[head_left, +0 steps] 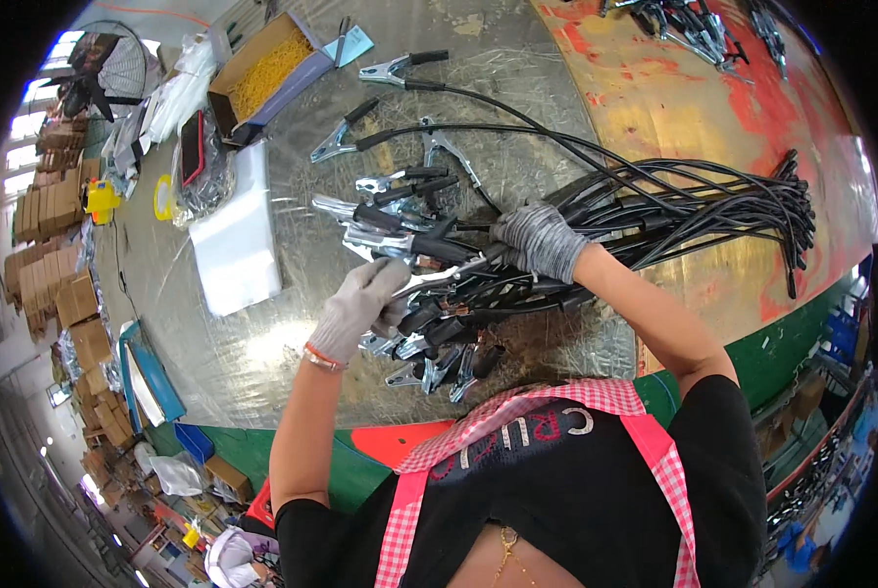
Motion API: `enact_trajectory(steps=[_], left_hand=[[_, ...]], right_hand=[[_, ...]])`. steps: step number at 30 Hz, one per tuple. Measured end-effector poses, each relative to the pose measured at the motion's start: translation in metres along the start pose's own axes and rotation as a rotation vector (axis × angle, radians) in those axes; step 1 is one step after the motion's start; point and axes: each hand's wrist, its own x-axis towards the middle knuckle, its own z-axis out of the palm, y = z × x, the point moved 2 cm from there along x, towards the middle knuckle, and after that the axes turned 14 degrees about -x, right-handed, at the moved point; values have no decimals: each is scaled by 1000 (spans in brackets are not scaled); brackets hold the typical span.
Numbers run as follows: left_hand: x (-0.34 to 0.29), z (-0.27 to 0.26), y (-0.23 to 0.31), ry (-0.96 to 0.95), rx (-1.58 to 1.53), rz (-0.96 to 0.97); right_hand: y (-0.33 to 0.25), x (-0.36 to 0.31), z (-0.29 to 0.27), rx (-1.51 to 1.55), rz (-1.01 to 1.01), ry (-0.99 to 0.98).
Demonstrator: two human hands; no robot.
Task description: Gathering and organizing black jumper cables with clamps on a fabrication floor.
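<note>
My left hand (365,309), in a pale glove, is closed on the silver jaw end of a spring clamp (441,278). My right hand (540,242), in a grey knitted glove, is closed around the clamp's black cable by its handle; the gloved fingers partly hide the grip. More silver clamps with black handles (390,240) lie in a heap around both hands. Their black cables (654,211) run right in a thick bundle, with the ends gathered at the far right. Two clamps (333,145) lie apart, farther up the table.
Across the metal-topped table (311,392) lie clear plastic bags (238,235), a red-edged phone (193,147) and a box of yellow pieces (267,78). More clamps (679,29) sit at the far right. A blue folder (150,377) stands at the left edge.
</note>
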Motion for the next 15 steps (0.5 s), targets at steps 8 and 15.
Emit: enact_trajectory(steps=[8,15], left_hand=[[-15,28,-3,-189,185,215],[-81,68,38,250,666,825]], right_hand=[[-13,-30,-38,-37,-52,-133],[-32,-20,-26,83,-103,43]])
